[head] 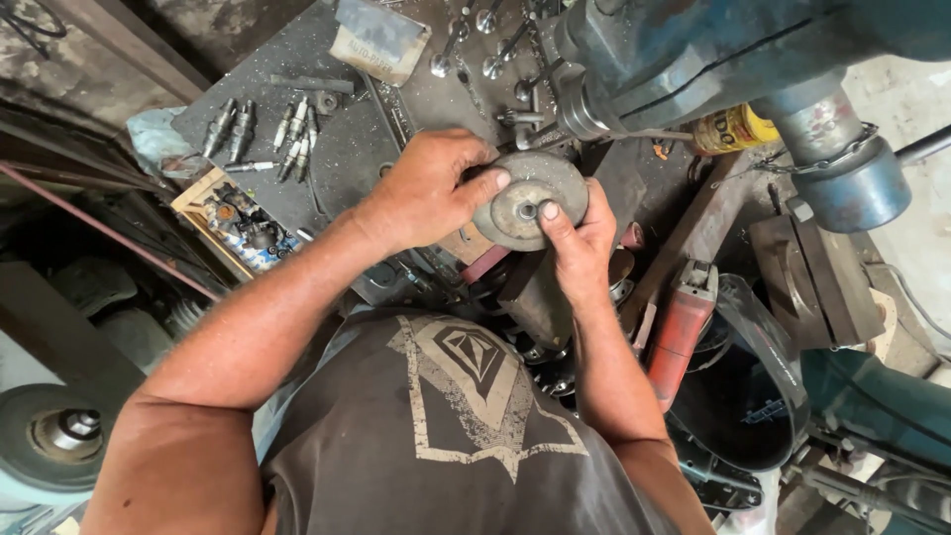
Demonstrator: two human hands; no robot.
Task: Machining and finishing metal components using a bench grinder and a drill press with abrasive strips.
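I look straight down over my chest at a cluttered metal workbench (327, 149). A round grey metal disc (520, 203) with a small hub at its centre is held between both hands. My left hand (426, 188) wraps its left edge, thumb lying on the disc's face. My right hand (580, 243) grips the lower right edge, thumb pressed beside the centre hub. The disc sits just below a large blue machine (713, 50), above a dark metal block (535, 297).
Several spark plugs (263, 134) and engine valves (485, 40) lie on the bench. A red angle grinder (679, 332) rests to the right by a black rubber belt (763, 367). A yellow can (733, 129) lies near the blue machine. A grinding wheel (45, 436) sits lower left.
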